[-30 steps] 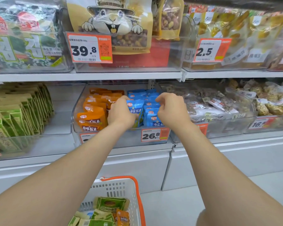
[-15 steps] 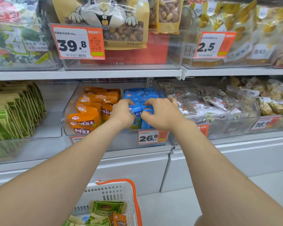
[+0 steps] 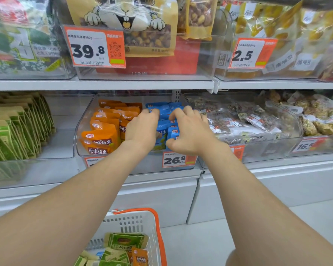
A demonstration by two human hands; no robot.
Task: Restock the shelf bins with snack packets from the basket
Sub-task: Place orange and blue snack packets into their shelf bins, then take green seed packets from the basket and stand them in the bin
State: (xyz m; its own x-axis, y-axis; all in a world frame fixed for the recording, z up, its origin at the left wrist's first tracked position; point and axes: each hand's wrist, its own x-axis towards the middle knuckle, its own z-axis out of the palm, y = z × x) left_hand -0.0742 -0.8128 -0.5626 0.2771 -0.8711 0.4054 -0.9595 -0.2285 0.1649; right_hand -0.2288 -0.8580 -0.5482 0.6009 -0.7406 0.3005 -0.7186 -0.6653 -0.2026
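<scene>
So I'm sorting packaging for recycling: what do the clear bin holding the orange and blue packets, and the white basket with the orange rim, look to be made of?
The clear shelf bin looks like rigid transparent plastic, probably acrylic: glossy glare, contents visible through its walls. The white slotted basket with orange rim looks like moulded matte plastic, judging by its uniform slots.

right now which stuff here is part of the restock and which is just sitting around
In the job:
- left hand and right hand, both on the blue packets
- orange packets, same clear bin
- basket holding more packets

Just there:
- green packets
- squirrel nut bag
- clear-wrapped snacks
- 39.8 price tag
</scene>
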